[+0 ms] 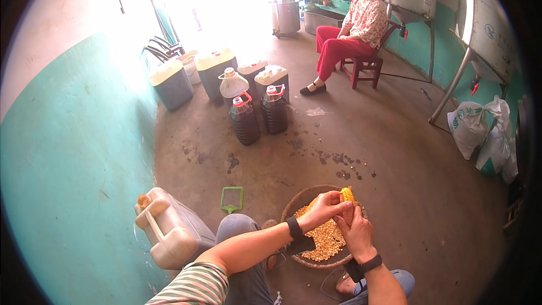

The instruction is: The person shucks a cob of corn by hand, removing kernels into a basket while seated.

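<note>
A partly stripped corn cob [347, 196] is held upright above a round woven basket [325, 266]. Yellow kernels cover its top and one side, while the rest is bare and reddish. My right hand [358, 234] wraps the lower part of the cob. From the left, my left hand [322, 211] grips its upper part with thumb and fingers. Loose corn kernels [326, 243] lie spread in the basket below, partly hidden by my hands and wrists. Another yellow piece, perhaps a second cob, shows just behind my left hand.
Left of my knee leans a large plastic jerrycan [175, 228], near a green-framed fly swatter [232, 199]. Ahead stand dark-filled bottles [244, 125] and several jerrycans [171, 87]. A person [360, 25] sits on a wooden chair [360, 65]. White sacks [468, 129] rest beside metal hoppers [487, 38].
</note>
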The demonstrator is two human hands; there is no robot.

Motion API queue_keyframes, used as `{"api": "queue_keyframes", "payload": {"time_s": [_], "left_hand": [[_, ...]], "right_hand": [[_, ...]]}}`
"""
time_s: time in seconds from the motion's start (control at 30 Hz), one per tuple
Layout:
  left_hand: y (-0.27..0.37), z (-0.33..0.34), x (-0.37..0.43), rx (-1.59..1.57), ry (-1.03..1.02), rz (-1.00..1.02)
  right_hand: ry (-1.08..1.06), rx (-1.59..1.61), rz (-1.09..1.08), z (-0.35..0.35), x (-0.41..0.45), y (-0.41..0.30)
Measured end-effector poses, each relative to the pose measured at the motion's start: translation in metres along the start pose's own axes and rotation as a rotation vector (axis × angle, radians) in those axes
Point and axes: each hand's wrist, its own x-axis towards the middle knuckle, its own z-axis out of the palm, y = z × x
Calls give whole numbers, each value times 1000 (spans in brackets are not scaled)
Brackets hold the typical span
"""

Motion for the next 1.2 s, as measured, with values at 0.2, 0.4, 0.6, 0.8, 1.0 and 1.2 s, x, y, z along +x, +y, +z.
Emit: {"api": "queue_keyframes", "payload": {"time_s": [0.2, 0.4, 0.6, 0.8, 1.0, 1.2], "left_hand": [[-4, -2, 2, -39, -20, -40], [-9, -7, 1, -94, -72, -32], [-10, -6, 1, -96, -97, -19], [-13, -8, 3, -110, -120, 16], [-9, -7, 4, -106, -150, 16], [-3, -12, -1, -43, -93, -87]], "right_hand": [[-14, 62, 53, 1, -5, 5], [-33, 128, 99, 3, -1, 6], [-45, 186, 153, 4, -5, 11], [-57, 250, 197, 4, -6, 13], [-70, 312, 245, 5, -6, 16], [-86, 378, 290, 8, -10, 19]]}}
